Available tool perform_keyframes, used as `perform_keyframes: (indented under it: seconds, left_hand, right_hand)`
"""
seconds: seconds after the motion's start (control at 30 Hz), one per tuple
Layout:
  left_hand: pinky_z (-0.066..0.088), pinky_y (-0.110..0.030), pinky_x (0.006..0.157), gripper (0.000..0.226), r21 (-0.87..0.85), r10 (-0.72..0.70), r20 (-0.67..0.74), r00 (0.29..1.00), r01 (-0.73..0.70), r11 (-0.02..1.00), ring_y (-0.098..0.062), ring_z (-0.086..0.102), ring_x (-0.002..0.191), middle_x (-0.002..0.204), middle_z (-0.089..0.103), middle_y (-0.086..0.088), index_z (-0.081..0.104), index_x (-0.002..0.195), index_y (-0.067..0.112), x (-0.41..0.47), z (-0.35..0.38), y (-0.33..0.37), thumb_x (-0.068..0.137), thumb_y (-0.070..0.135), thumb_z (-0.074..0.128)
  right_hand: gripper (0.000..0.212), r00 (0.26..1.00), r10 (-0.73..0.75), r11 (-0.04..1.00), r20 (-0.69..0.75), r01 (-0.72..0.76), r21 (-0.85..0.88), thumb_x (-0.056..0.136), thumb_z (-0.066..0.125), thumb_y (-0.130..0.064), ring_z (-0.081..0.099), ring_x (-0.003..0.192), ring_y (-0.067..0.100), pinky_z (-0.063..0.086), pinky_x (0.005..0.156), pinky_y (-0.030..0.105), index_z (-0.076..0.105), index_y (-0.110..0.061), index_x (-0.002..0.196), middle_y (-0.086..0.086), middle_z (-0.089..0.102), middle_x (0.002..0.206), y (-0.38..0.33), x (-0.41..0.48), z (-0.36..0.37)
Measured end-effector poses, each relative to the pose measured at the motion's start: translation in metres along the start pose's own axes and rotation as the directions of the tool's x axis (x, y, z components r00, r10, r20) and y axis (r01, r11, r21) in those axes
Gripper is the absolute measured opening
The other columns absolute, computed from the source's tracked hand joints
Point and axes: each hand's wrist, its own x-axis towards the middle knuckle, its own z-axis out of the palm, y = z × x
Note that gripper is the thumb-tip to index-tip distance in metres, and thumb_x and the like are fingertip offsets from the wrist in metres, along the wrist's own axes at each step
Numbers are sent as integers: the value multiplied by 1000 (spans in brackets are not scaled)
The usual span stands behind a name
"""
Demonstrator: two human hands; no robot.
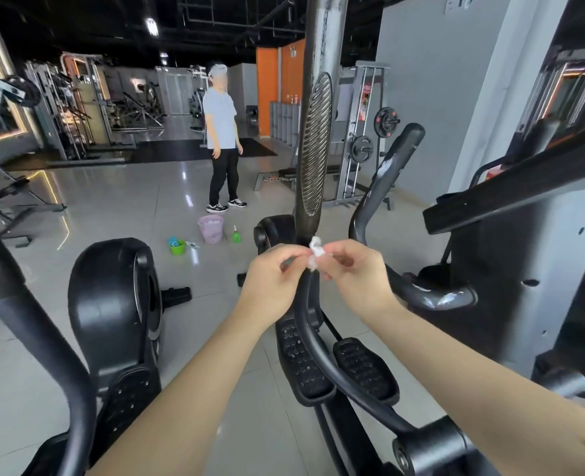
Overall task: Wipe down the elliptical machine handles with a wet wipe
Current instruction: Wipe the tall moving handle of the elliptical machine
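Note:
A crumpled white wet wipe (315, 254) sits between my two hands in front of the elliptical's black centre post (318, 97). My left hand (270, 280) pinches the wipe's left side with curled fingers. My right hand (356, 273) pinches its right side. Behind my right hand a black curved handle (383, 180) rises up and to the right, with whitish scuffs near its top. A lower black grip (445, 297) sticks out to the right beyond my right wrist. The elliptical's two black pedals (335, 365) lie below my forearms.
A second elliptical (112, 304) stands at the left. On the tiled floor ahead are a pink bin (211, 229), a green spray bottle (236, 235) and a small green bucket (177, 247). A person (222, 139) stands beyond them. A dark machine frame (524, 235) closes the right side.

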Motion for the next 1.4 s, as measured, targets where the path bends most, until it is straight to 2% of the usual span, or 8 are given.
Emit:
perform_keyframes:
  seconds: [0.33,0.57,0.77,0.9,1.0,1.1,1.3,1.4]
  left_hand:
    - [52,-32,41,34,-10,-194,-28,981,194,981,-14,56,43,86,74,-11,73,91,45,24,-7,-3,103,17,57]
    - [46,-21,41,34,10,-230,-12,973,230,973,-8,49,36,54,65,17,75,98,29,26,-11,-11,102,4,52]
    - [52,-31,50,38,-39,-282,17,959,282,958,-10,48,39,88,77,4,79,93,30,22,-9,-22,102,5,52]
    - [48,-24,42,44,-47,-296,0,955,296,954,-11,51,38,73,74,17,74,83,39,17,-7,-27,101,5,52]
    - [53,-40,49,44,-42,-324,-6,946,324,945,-15,47,38,82,75,-8,75,85,37,11,-2,-34,101,4,51]
    - [56,-53,54,37,-41,-344,-6,939,344,938,-12,47,37,68,72,4,77,94,31,7,-1,-37,101,5,51]
    - [53,-32,49,27,-98,-309,0,951,307,947,-7,47,38,62,67,20,76,94,39,0,3,-36,100,16,64]
    - [48,-22,43,25,-123,-333,-35,942,326,937,-6,51,40,68,69,24,76,95,38,-1,7,-37,98,15,66]
  right_hand:
    - [20,966,39,993,-257,-9,116,84,84,-15,61,60,0,49,61,12,65,-13,91,-16,64,68,-1,20,38]
    - [26,960,249,963,-129,-260,-76,86,81,-22,65,69,20,57,70,35,60,-8,80,2,70,80,35,-5,52]
    - [23,981,41,999,-190,-34,39,86,83,-21,62,49,8,51,51,19,63,-12,81,2,72,65,-8,32,31]
    - [29,988,112,993,-109,-108,38,86,82,-20,61,50,8,50,52,18,55,-19,78,-3,69,62,26,20,36]
    - [29,964,264,962,-10,-264,-67,87,82,-19,62,51,7,52,56,24,56,-13,76,-2,68,61,66,-2,44]
    - [27,974,226,969,18,-223,-102,87,81,-26,61,55,7,52,60,24,61,-14,75,1,67,64,75,-1,37]
    - [18,981,-105,994,-164,105,-9,85,82,-32,70,88,3,50,79,9,67,-42,84,-9,70,97,48,24,27]
    - [18,986,-48,999,-157,44,-32,88,82,-27,70,86,7,54,78,17,66,-35,84,-9,71,96,74,10,38]
